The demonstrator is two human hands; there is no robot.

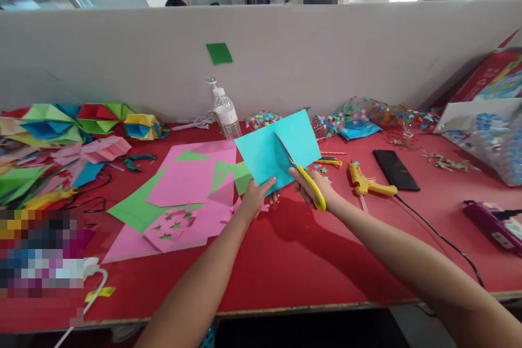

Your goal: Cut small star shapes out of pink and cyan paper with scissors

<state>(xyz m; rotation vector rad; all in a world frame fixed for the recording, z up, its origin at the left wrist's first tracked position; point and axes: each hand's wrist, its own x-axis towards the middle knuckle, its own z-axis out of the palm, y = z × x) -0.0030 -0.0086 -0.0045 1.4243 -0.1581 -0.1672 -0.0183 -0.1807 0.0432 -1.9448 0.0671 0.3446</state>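
Note:
A sheet of turquoise paper point(261, 149) is raised above the red table, tilted toward me. My left hand point(256, 194) grips its lower edge, thumb on the front face and fingers behind. In my right hand point(304, 189) is a pair of scissors with yellow handles point(318, 196). Their metal blades point up and left across the middle of the sheet; whether they cut into it I cannot tell. Left of the hands lie pink paper sheets point(179, 182) and a green sheet point(136, 209), some with star-shaped holes.
A yellow glue gun point(369, 185) and black phone point(395, 168) lie to the right, near a purple power strip point(491, 222). Behind the sheet stand a plastic bottle point(227, 114) and star-decorated clear plastic pieces point(354, 111). Folded paper shapes point(98, 118) and pliers point(136, 161) are left.

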